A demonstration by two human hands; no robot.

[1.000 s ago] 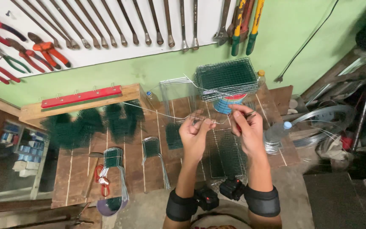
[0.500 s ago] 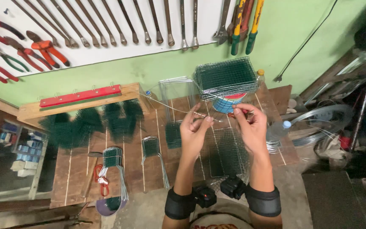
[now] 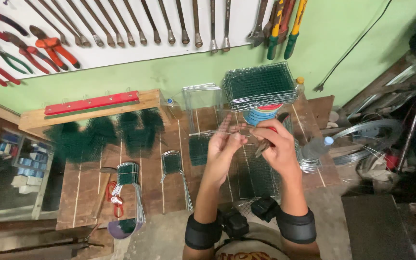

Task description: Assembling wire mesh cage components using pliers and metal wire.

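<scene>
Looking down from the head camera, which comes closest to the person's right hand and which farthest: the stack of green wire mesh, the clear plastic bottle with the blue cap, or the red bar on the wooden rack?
From the right hand:
1. Clear plastic bottle, just to its right on the workbench.
2. Stack of green wire mesh, above it, toward the wall; close to the bottle's distance, so these two are nearly tied.
3. Red bar, far to the left on the wooden rack.

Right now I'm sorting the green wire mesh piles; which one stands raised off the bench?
The stacked mesh panels at the back by the green wall: they rest on a striped round container, while the other mesh pieces lie flat on the wooden bench.
</scene>
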